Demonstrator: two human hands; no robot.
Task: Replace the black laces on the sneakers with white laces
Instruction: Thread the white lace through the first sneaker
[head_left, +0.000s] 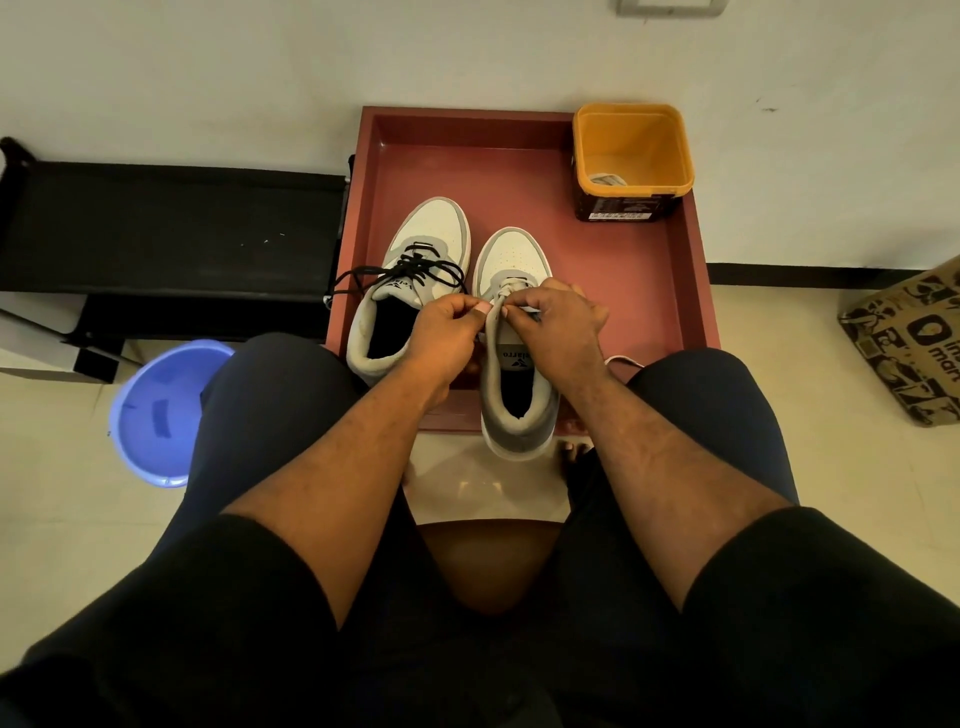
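Person is sitting facing a white wall (208, 67), dark shorts, both forearms reaching forward over a red tray (649, 291) lying on the pale floor. Black folding stand (171, 228) is sitting left of the tray; blue plastic bucket (156, 415) beside the left knee; printed cardboard box (914, 343) at far right.

Two grey-and-white sneakers are standing in the tray, toes pointing to the wall. Left sneaker (410, 291) is still carrying its black lace (410, 270), loosened, ends trailing over the tray's left rim. Right sneaker (514, 364) is overhanging the tray's near edge at the heel, just beside the left one.

Orange tub (634, 156) is sitting in the tray's far right corner, something pale lying inside, too small to identify.

Left hand (447, 338) and right hand (556, 327) are both working at the right sneaker's tongue: fingers curled, thumb and forefinger of each pinching a white lace (506, 296) near the lower eyelets. A white lace end is showing right of the right wrist.
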